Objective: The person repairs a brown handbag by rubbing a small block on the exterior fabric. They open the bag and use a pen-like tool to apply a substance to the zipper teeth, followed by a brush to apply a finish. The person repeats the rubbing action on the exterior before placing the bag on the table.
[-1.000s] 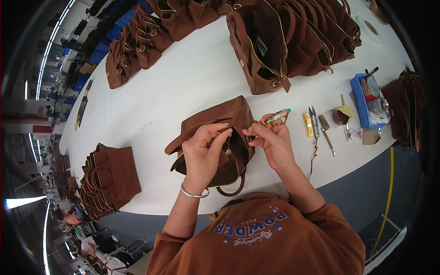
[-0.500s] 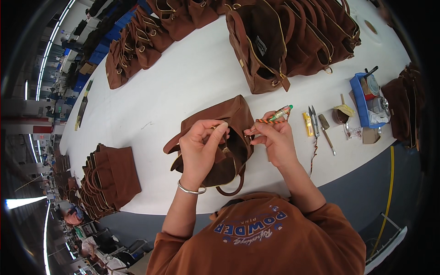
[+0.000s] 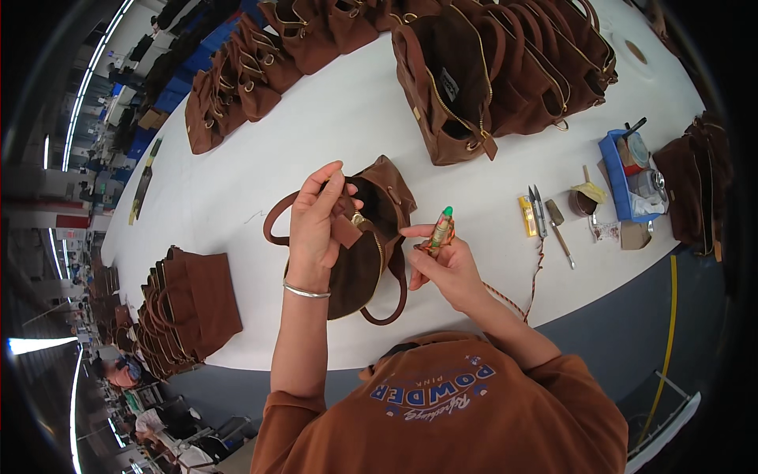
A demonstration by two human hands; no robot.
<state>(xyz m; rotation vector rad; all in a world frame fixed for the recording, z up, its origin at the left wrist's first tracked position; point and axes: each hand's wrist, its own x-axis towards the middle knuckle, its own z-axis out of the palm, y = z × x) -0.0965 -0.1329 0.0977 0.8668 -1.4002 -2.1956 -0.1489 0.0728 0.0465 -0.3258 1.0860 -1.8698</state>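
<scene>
A brown handbag (image 3: 347, 280) stands on the white table in front of me, its zip top gaping and its dark inside showing. My left hand (image 3: 316, 225) is closed at the bag's left upper edge, thumb and fingers pinched together beside the zip end. A brown leather tab (image 3: 346, 231) hangs next to those fingers. My right hand (image 3: 446, 268) is closed around a small clear tool with a green end (image 3: 439, 229), which has an orange-and-black cord on it. The index finger of that hand points at the bag's right side. The tool's lower part is hidden in the palm.
Brown handbags stand in rows at the far side (image 3: 442, 87), far left (image 3: 237, 87) and near left (image 3: 193, 300). To the right lie a yellow box (image 3: 527, 215), scissors (image 3: 538, 212), a brush (image 3: 559, 229), a cup (image 3: 584, 201) and a blue bin (image 3: 624, 178).
The bag has turned and shifted left and nearer. My left hand has risen and moved left; my right hand has come down and left, with the green-ended tool now upright.
</scene>
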